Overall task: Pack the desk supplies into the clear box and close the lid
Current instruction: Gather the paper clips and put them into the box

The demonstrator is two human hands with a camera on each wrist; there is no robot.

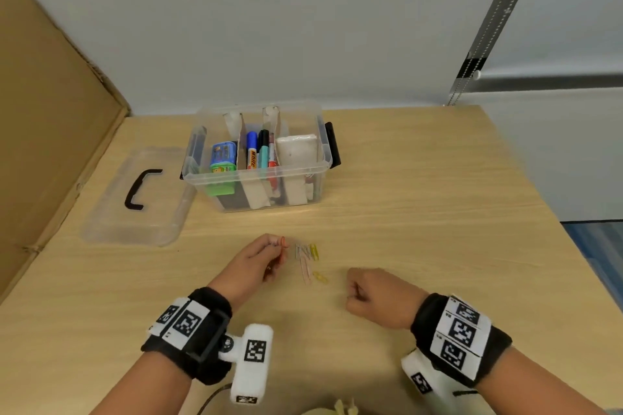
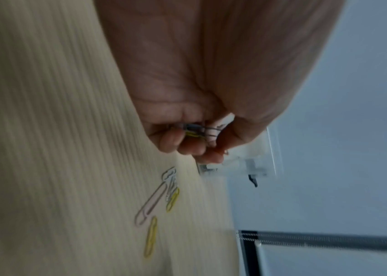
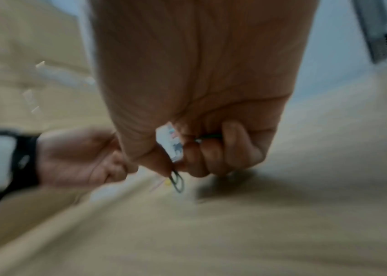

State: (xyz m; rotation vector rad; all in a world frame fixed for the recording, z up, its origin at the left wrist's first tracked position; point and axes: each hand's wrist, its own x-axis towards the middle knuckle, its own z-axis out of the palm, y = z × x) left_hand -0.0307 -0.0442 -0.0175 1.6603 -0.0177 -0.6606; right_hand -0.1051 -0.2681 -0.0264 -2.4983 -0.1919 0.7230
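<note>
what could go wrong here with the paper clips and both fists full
1. The left hand pinches several clips in a loose bunch; some could slip from its grip on the way to the clear box.
2. The right hand grips a dark clip that dangles below the fist and may drop.
3. The loose paper clips are thin and flat on the table, so some might be missed.

My right hand [image 3: 201, 149] closes over a small white thing [image 3: 171, 143], too blurred to identify. My left hand [image 2: 187, 138] half hides its clips [image 2: 199, 130].
</note>
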